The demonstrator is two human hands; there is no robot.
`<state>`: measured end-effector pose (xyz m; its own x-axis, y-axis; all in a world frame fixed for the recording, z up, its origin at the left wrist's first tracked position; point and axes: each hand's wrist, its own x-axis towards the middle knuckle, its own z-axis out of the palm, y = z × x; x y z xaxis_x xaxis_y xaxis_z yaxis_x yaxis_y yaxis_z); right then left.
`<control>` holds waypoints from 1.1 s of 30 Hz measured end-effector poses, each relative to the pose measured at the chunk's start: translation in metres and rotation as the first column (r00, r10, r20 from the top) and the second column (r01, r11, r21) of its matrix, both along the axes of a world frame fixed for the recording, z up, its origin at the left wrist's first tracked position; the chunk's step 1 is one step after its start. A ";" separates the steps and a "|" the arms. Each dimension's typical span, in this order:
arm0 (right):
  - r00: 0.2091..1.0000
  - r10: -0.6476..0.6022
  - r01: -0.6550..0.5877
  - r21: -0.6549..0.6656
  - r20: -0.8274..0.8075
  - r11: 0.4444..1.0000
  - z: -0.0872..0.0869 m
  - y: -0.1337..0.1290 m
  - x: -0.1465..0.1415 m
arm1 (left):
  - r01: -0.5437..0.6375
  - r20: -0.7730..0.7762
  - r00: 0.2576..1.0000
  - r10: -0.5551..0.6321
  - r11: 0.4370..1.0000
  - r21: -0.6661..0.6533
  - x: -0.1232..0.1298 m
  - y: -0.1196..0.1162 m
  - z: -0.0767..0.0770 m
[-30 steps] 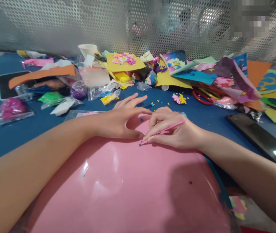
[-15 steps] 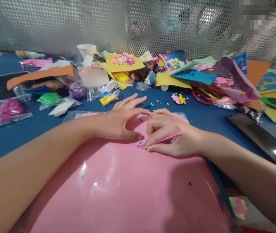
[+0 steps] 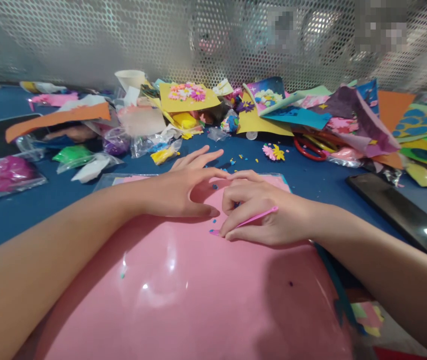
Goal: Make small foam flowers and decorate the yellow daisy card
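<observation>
A large glossy pink sheet (image 3: 160,300) lies in front of me. My right hand (image 3: 262,210) grips a thin pink tool (image 3: 256,216), its tip low against the sheet with a small blue bit (image 3: 212,231) at it. Another tiny blue bit (image 3: 214,221) lies just above the tip. My left hand (image 3: 183,190) rests at the sheet's far part, fingers spread and holding nothing, its index fingertip close to or touching my right hand. A dark blue bit (image 3: 215,186) shows between the hands.
Bagged clay in magenta (image 3: 12,172), green (image 3: 72,154) and yellow (image 3: 165,153) lies at the back left. Behind stand a white cup (image 3: 129,79) and decorated cards (image 3: 188,97). Red-handled scissors (image 3: 310,150) and a black phone (image 3: 393,212) are on the right.
The view has shifted slightly. The tool's tip is a little lower on the sheet, now with a blue bit at it. My left hand keeps nearly the same pose.
</observation>
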<state>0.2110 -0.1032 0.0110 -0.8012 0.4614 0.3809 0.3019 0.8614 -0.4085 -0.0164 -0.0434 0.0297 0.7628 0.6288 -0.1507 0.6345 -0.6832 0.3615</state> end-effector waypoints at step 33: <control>0.995 -0.060 0.064 0.052 -0.086 0.997 -0.003 0.002 -0.002 | 0.026 0.013 1.000 -0.025 1.000 -0.005 -0.001 0.002 -0.002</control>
